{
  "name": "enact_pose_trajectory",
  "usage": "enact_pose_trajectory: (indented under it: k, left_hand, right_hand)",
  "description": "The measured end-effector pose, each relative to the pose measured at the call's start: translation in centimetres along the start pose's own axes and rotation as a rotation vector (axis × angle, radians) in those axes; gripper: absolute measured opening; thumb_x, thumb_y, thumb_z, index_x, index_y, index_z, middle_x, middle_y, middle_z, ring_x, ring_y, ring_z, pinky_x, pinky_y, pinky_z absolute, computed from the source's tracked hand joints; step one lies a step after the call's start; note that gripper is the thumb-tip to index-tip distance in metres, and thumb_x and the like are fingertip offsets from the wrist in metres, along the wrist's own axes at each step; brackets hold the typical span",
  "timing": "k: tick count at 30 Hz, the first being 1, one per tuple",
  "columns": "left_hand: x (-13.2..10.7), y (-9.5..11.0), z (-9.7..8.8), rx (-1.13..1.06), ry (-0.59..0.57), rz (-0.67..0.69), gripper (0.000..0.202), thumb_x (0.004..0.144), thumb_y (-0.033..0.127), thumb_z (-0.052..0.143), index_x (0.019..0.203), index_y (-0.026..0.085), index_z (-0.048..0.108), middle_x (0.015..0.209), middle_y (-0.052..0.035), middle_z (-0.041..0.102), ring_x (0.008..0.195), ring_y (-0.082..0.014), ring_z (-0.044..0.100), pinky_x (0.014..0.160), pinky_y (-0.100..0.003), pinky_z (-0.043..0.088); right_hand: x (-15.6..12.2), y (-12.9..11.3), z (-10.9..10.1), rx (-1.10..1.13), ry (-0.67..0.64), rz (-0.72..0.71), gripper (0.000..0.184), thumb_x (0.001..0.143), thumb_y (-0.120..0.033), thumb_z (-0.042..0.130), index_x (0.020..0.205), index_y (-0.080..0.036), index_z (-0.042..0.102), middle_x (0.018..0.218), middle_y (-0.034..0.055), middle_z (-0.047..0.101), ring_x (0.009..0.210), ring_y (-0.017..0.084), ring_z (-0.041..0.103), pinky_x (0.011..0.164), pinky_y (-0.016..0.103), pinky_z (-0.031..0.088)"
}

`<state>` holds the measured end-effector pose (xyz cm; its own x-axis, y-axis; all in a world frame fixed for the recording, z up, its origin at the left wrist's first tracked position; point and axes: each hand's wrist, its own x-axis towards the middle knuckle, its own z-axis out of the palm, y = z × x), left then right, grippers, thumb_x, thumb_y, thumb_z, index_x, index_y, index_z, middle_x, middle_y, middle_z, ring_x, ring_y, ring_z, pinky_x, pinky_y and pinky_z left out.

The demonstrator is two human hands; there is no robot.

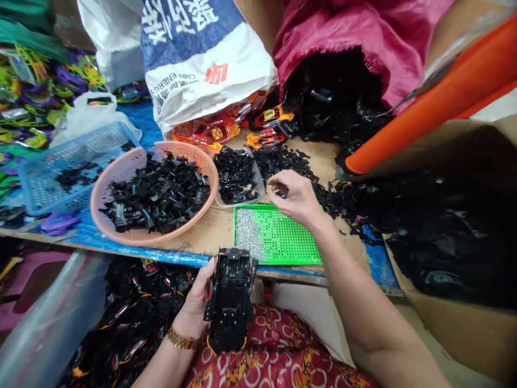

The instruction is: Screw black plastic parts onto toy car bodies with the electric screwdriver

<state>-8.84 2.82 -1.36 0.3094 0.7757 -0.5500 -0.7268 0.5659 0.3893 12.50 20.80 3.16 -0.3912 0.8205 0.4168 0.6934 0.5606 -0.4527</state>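
My left hand (pixel 194 303) is wrapped around a black toy car chassis (pixel 229 299), held above my lap with its underside facing up. A yellow edge shows at the chassis end nearest me. Over the back of a green perforated tray (pixel 291 237), my right hand (pixel 298 198) has its fingers curled in a pinch. Whatever may be between those fingertips is too small to make out. Many tiny silver screws (pixel 247 233) lie at the tray's left end. Beyond my right hand, small black plastic parts (pixel 283 161) are spread on the table.
An orange basket (pixel 100 221) of black parts stands left, near a blue basket (pixel 36 202) and a clear container (pixel 260 186). Behind are a white sack (pixel 214 70) and a pink sack (pixel 407 48). An orange pole (pixel 428 99) slants in from the right.
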Motion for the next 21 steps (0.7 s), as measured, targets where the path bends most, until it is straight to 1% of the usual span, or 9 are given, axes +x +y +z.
enact_pose_trajectory:
  k: [2, 4, 8, 10, 12, 15, 17, 18, 21]
  left_hand:
    - [0.0, 0.1, -0.3, -0.024, 0.042, 0.020, 0.045, 0.079, 0.047, 0.084, 0.111, 0.016, 0.082, 0.103, -0.0116, 0.083, 0.091, -0.0314, 0.079, 0.082, -0.038, 0.065]
    - [-0.1, 0.2, -0.7, -0.051, 0.070, 0.031, 0.043, 0.078, 0.047, 0.084, 0.108, 0.016, 0.083, 0.102, -0.0111, 0.083, 0.096, -0.0330, 0.078, 0.088, -0.040, 0.063]
    - [-0.2, 0.7, -1.3, -0.059, 0.081, 0.036, 0.045, 0.074, 0.046, 0.087, 0.108, 0.018, 0.082, 0.102, -0.0104, 0.082, 0.099, -0.0350, 0.077, 0.093, -0.044, 0.061]
    - [-0.3, 0.8, -1.7, -0.072, 0.099, 0.060, 0.044, 0.074, 0.045, 0.087, 0.108, 0.018, 0.082, 0.101, -0.0103, 0.082, 0.098, -0.0345, 0.077, 0.093, -0.044, 0.061]
    - [-0.5, 0.7, -2.1, -0.098, 0.104, 0.074, 0.041, 0.076, 0.045, 0.085, 0.107, 0.017, 0.082, 0.099, -0.0101, 0.083, 0.096, -0.0334, 0.078, 0.091, -0.043, 0.061]
    - [-0.9, 0.9, -2.5, -0.104, 0.072, 0.069, 0.044, 0.080, 0.048, 0.081, 0.111, 0.017, 0.081, 0.095, -0.0105, 0.083, 0.088, -0.0316, 0.079, 0.087, -0.042, 0.063]
    - [-1.2, 1.3, -2.4, -0.074, 0.046, 0.070, 0.044, 0.080, 0.050, 0.080, 0.110, 0.017, 0.081, 0.090, -0.0102, 0.082, 0.078, -0.0298, 0.079, 0.082, -0.042, 0.064]
    - [-1.3, 1.6, -2.2, -0.056, 0.035, 0.078, 0.044, 0.079, 0.050, 0.081, 0.109, 0.017, 0.082, 0.086, -0.0098, 0.082, 0.074, -0.0291, 0.078, 0.079, -0.042, 0.064]
    - [-1.6, 2.3, -1.4, -0.011, -0.005, 0.125, 0.046, 0.075, 0.051, 0.083, 0.105, 0.016, 0.082, 0.082, -0.0094, 0.081, 0.072, -0.0293, 0.077, 0.076, -0.041, 0.065]
  right_hand:
    - [2.0, 1.7, 2.3, -0.164, -0.251, 0.112, 0.014, 0.085, -0.016, 0.059, 0.094, -0.018, 0.070, 0.090, 0.0054, 0.072, 0.090, 0.021, 0.063, 0.082, 0.034, 0.050]
    - [3.5, 2.8, 4.2, -0.247, -0.357, 0.154, 0.017, 0.083, -0.015, 0.060, 0.097, -0.018, 0.070, 0.095, 0.0069, 0.072, 0.095, 0.023, 0.060, 0.082, 0.034, 0.046]
    - [5.2, 3.3, 6.7, -0.322, -0.421, 0.171, 0.015, 0.078, -0.009, 0.062, 0.087, -0.018, 0.071, 0.098, 0.0116, 0.071, 0.097, 0.026, 0.056, 0.075, 0.034, 0.038]
    - [5.6, 3.3, 7.1, -0.341, -0.433, 0.157, 0.013, 0.077, -0.007, 0.062, 0.082, -0.017, 0.069, 0.096, 0.0125, 0.070, 0.096, 0.026, 0.054, 0.074, 0.034, 0.036]
    - [5.7, 3.2, 6.7, -0.338, -0.435, 0.115, 0.011, 0.077, -0.007, 0.063, 0.080, -0.017, 0.068, 0.093, 0.0120, 0.069, 0.093, 0.026, 0.054, 0.073, 0.034, 0.035]
    - [4.7, 2.3, 5.0, -0.312, -0.410, 0.033, 0.007, 0.080, -0.012, 0.064, 0.084, -0.017, 0.068, 0.091, 0.0096, 0.068, 0.091, 0.025, 0.054, 0.073, 0.035, 0.037]
    - [3.2, 1.0, 3.7, -0.262, -0.345, -0.051, 0.006, 0.087, -0.018, 0.062, 0.088, -0.018, 0.067, 0.087, 0.0074, 0.066, 0.087, 0.023, 0.055, 0.074, 0.034, 0.039]
    - [2.3, 0.2, 3.2, -0.219, -0.287, -0.113, 0.008, 0.091, -0.021, 0.059, 0.089, -0.018, 0.067, 0.084, 0.0061, 0.065, 0.084, 0.022, 0.054, 0.074, 0.034, 0.041]
    - [-0.8, -2.7, 2.4, -0.004, 0.037, -0.392, 0.006, 0.094, -0.019, 0.059, 0.091, -0.019, 0.064, 0.076, 0.0037, 0.064, 0.072, 0.019, 0.054, 0.068, 0.033, 0.042]
